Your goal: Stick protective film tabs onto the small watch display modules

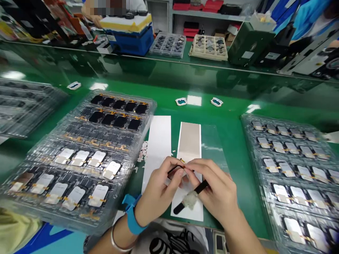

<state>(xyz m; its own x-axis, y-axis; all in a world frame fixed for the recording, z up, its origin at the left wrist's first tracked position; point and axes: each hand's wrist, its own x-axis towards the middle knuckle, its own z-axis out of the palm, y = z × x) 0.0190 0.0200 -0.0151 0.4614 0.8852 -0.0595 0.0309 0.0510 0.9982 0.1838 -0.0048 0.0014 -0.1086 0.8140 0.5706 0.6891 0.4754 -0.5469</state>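
Observation:
My left hand [159, 190] pinches a small flat black part [174, 169] with an orange flex tab, low in the middle of the view. My right hand [214, 190] touches the same part at its fingertips and holds black tweezers [194, 197] with a white wad on them. Both hands hover over a white strip [189, 141] on the green table [225, 116]. A second white strip [159, 141] lies just left of it. A blue wrist strap and a bangle sit on my left wrist.
A clear tray [79, 158] of black and white-covered parts stands at the left, a similar tray [293, 169] at the right. Small white-and-blue pieces [181, 101] lie farther back. Across the table are a blue box [129, 33], more trays and another person's blue sleeve [307, 14].

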